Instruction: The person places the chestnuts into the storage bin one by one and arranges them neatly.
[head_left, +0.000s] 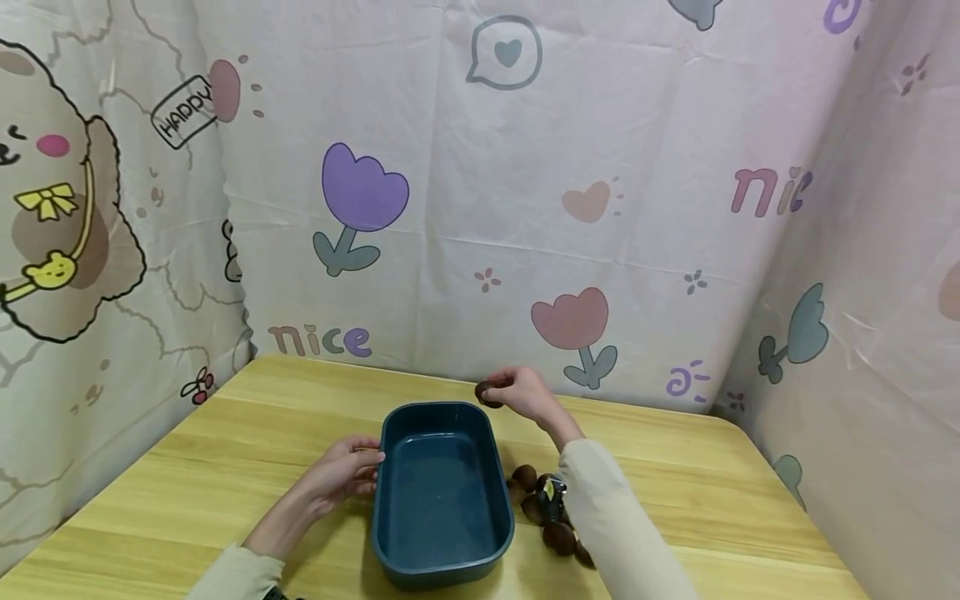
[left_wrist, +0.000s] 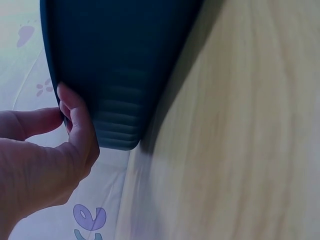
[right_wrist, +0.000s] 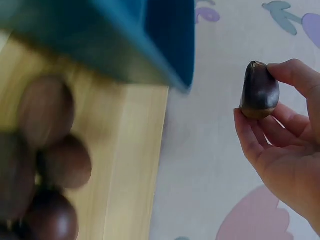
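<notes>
Between the thumb and fingers of my right hand (head_left: 525, 393) is a glossy dark brown chestnut (right_wrist: 260, 91), its paler base facing down in the right wrist view. This hand is raised beyond the far right corner of a deep, dark blue rectangular basin (head_left: 442, 575). Nothing lies inside the basin. My left hand (head_left: 347, 471) pinches the basin's left rim, thumb at the edge and fingers against the outer wall, as the left wrist view (left_wrist: 55, 160) also shows.
Several more chestnuts (head_left: 558, 538) lie in a loose pile right of the basin, partly behind my right sleeve (head_left: 622, 525). Among them is a small dark item with a yellow mark (head_left: 551, 490). A printed curtain (head_left: 465, 183) hangs behind the wooden table (head_left: 705, 467).
</notes>
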